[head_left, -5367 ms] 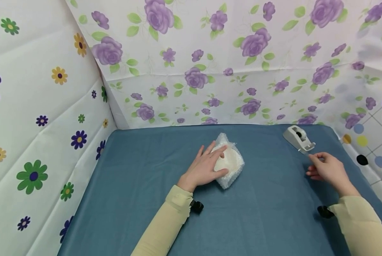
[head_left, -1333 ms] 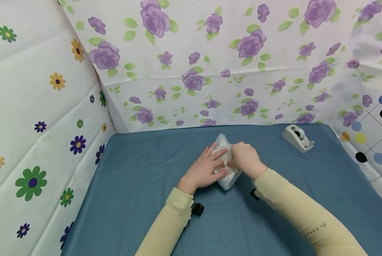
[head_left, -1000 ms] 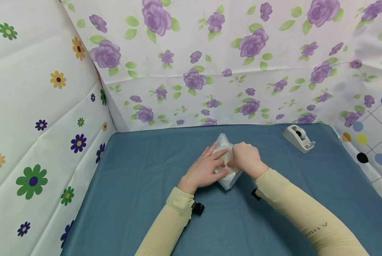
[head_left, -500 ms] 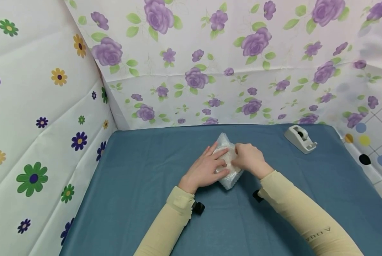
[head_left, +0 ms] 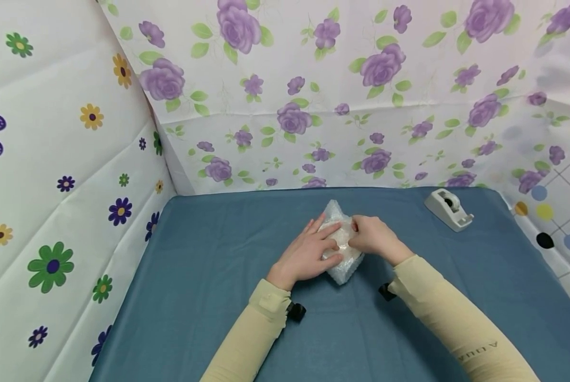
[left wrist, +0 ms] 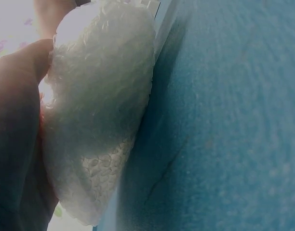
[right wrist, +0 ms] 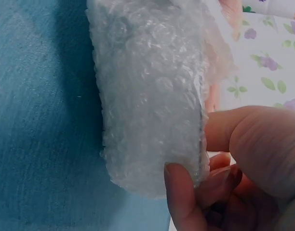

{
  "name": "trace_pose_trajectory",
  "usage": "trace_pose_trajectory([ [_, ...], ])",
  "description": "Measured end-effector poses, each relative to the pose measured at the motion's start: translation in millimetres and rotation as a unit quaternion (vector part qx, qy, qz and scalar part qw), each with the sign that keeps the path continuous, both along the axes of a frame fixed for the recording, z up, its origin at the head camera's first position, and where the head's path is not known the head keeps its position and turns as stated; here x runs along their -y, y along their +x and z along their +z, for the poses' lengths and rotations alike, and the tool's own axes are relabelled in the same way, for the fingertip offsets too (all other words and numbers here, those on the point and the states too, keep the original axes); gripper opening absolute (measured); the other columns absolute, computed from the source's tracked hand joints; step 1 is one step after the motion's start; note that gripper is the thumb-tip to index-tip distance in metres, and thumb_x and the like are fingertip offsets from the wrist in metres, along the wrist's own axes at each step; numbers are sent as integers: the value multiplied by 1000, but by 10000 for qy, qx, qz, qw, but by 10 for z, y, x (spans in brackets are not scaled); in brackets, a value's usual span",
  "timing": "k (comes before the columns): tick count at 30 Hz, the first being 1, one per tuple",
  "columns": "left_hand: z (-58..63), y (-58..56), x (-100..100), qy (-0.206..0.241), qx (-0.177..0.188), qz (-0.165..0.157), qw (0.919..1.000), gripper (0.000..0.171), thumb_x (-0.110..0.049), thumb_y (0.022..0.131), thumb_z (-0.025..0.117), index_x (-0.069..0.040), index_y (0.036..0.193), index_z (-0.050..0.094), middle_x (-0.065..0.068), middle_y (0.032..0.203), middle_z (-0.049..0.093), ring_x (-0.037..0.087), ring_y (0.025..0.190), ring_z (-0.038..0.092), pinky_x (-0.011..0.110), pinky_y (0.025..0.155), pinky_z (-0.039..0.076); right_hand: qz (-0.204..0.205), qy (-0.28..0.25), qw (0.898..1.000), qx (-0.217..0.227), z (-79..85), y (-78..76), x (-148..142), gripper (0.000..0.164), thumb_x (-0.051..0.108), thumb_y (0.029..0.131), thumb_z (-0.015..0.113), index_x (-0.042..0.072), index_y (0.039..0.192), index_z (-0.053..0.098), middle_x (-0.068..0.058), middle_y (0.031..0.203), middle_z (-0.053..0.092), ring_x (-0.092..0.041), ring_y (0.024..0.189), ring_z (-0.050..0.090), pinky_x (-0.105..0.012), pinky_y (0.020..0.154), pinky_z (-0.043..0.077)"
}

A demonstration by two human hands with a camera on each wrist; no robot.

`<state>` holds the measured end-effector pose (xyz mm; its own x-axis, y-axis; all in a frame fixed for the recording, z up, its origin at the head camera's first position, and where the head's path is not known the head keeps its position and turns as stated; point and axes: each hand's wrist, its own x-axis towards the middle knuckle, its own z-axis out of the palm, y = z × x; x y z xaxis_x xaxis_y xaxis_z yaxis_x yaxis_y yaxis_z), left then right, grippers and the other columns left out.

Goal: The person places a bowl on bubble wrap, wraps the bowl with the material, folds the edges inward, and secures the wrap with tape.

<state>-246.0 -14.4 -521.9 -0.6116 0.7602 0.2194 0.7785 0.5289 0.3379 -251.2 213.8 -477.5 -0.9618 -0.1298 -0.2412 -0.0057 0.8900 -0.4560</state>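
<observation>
A parcel in bubble wrap (head_left: 344,271) lies on the blue cloth, a pale shape showing through its top. My left hand (head_left: 304,255) rests on its left side with fingers spread. In the left wrist view the bubbly side of the parcel (left wrist: 99,91) stands close against the cloth. At the parcel's right edge is my right hand (head_left: 377,239). The right wrist view has its thumb and a bent finger (right wrist: 179,192) at the edge of the wrap (right wrist: 147,96), the other fingers curled in behind. A shiny line runs along that edge.
A white tape dispenser (head_left: 449,209) with a roll in it stands at the back right of the blue cloth (head_left: 218,254). Flowered sheets (head_left: 266,95) rise behind and to the left. A dotted sheet (head_left: 559,212) hangs at the right.
My right hand has come from the dispenser, where it pinched the end of a strip of tape, to the parcel. Lately its fingers have shifted slightly right. The left hand stays put.
</observation>
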Motion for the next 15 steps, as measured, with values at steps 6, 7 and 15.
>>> trace_pose_trajectory([
  [6,-14,-7,33,-127,68,84,9999,42,-54,112,50,-22,114,77,-3,174,32,32,165,5,53,132,7,294,-709,9970,-3,-73,30,-143,11,17,97,64,9,95,56,-6,73,52,-20,58,47,-35,58,40],
  [7,-18,-8,36,-153,98,100,9998,42,-55,112,50,-23,116,76,-4,174,31,31,165,4,54,131,7,326,-840,9959,4,-86,42,-188,12,20,100,63,9,100,58,-6,76,55,-20,60,50,-36,58,43],
  [15,-8,-26,83,42,396,135,9991,43,-58,111,50,-26,131,71,-8,175,28,25,165,-2,57,131,0,-94,-1487,9888,74,-184,153,-555,49,53,107,63,9,128,62,-13,95,72,-26,79,70,-40,69,57],
])
